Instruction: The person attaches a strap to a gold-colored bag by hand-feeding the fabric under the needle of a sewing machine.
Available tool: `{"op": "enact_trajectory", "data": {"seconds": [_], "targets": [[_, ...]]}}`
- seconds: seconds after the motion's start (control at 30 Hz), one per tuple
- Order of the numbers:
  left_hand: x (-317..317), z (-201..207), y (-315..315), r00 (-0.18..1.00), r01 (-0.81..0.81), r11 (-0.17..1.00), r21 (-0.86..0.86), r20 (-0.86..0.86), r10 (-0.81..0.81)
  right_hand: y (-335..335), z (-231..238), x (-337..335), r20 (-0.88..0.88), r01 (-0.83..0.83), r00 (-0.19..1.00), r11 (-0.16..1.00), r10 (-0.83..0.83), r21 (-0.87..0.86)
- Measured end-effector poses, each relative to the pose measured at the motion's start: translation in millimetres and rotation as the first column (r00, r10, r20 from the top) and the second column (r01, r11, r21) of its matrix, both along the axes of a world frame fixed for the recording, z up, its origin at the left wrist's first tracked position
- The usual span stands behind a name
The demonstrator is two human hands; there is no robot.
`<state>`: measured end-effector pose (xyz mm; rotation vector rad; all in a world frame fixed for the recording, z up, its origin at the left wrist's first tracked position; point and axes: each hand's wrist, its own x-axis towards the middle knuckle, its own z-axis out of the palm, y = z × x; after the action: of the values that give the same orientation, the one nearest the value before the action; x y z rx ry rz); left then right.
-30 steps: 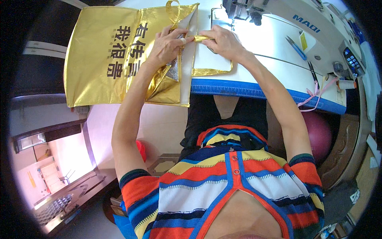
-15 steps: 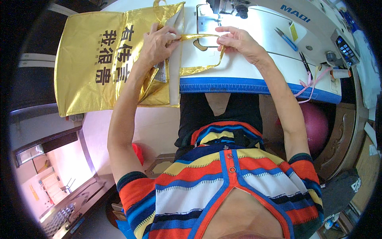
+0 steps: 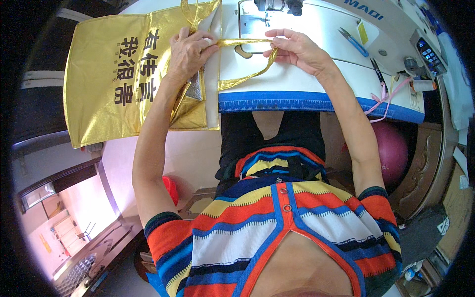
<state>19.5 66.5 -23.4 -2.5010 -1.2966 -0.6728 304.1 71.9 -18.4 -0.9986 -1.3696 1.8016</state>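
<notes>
A shiny gold bag (image 3: 106,74) with dark printing lies flat at the left of the sewing table, its opening toward the right. At that opening my left hand (image 3: 190,52) is closed on the bag's edge, where one end of the gold strap handle joins it. The handle (image 3: 247,79) makes a loop to the right over the white table top. My right hand (image 3: 297,52) pinches the far bend of this loop between thumb and fingers. A second handle (image 3: 190,15) curls up at the bag's far side. Silvery lining (image 3: 195,89) shows inside the mouth.
The sewing machine's head (image 3: 282,6) and metal plate (image 3: 253,24) stand just beyond my hands. Blue-handled snips (image 3: 354,42), dark tweezers (image 3: 377,72), pink ribbon (image 3: 381,101) and a thread spool (image 3: 424,85) lie at the right. A blue ruler strip (image 3: 277,101) runs along the near edge.
The bag and its handle have shifted slightly left in the picture, along with the table and machine. Both hands keep their grip, and the loop sags a little differently.
</notes>
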Motion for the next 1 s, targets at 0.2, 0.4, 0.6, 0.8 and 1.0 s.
{"op": "enact_trajectory", "data": {"seconds": [0.2,0.4,0.6,0.8,1.0], "targets": [[-4.3,-6.0,4.3,0.998,-0.035,0.992,-0.125,0.040,0.040,0.2,-0.2,2.1,-0.090,-0.037,0.995,0.996,0.030,-0.080],[-3.1,-7.6,3.5,0.999,-0.046,0.995,-0.085,0.004,0.046,-1.2,2.8,0.5,-0.075,-0.097,0.993,0.992,0.091,-0.083],[-10.8,-11.6,6.8,0.996,-0.030,0.988,-0.148,0.079,0.042,-6.7,6.0,-8.5,0.335,-0.069,0.942,0.983,0.008,0.171],[-9.1,-9.1,4.6,0.991,-0.023,0.982,-0.185,0.125,0.047,-2.9,6.0,-39.3,0.675,-0.503,0.557,0.451,-0.484,0.738],[-10.5,-8.6,6.8,0.987,0.023,0.984,-0.178,0.160,0.006,10.3,-3.6,-84.1,0.699,-0.565,0.608,0.415,-0.376,0.714]]}}
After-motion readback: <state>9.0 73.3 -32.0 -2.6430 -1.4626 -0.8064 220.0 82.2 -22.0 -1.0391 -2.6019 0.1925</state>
